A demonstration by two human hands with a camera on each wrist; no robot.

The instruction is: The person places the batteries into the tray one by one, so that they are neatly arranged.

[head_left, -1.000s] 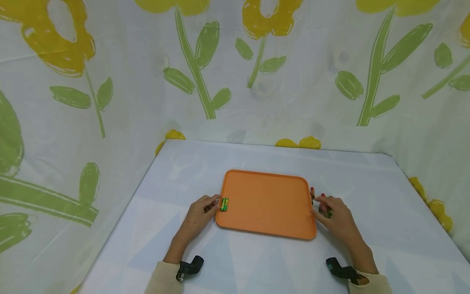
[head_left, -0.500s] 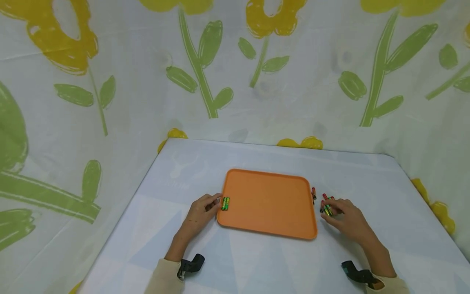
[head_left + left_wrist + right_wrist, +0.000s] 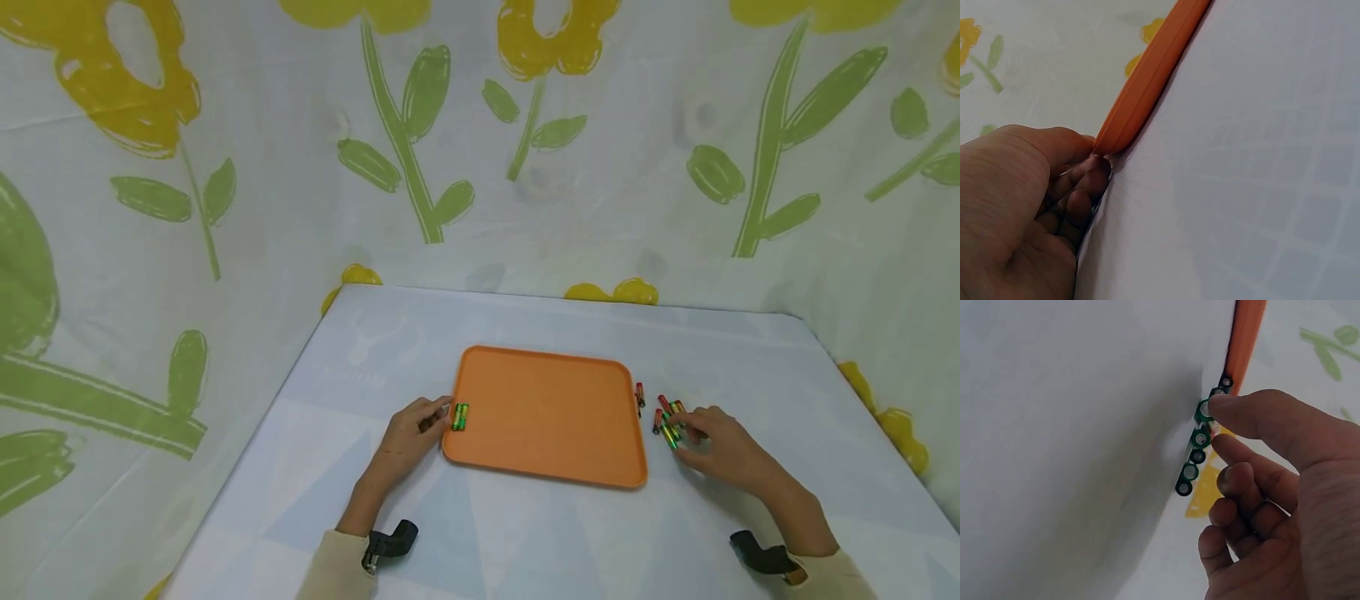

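Observation:
My left hand [image 3: 408,437] pinches the left rim of an orange tray [image 3: 547,417], thumb above and a finger below, as the left wrist view shows. Two green batteries [image 3: 460,417] lie side by side inside the tray, near that hand. Right of the tray, my right hand [image 3: 723,450] is over a small group of batteries. Its thumb and forefinger are at a green battery [image 3: 1204,411] in this group; whether they grip it I cannot tell. A red battery [image 3: 657,421] lies just left of the fingers, and other batteries are partly hidden.
Red-and-black batteries [image 3: 640,394] lie on the table against the tray's right edge. The pale patterned table [image 3: 540,533] extends around the tray. A flower-print cloth [image 3: 600,208] hangs behind and at the sides.
My right hand has moved from beside the tray's right edge rightward to the battery group, uncovering the red batteries by the tray. My left hand and the tray have stayed put.

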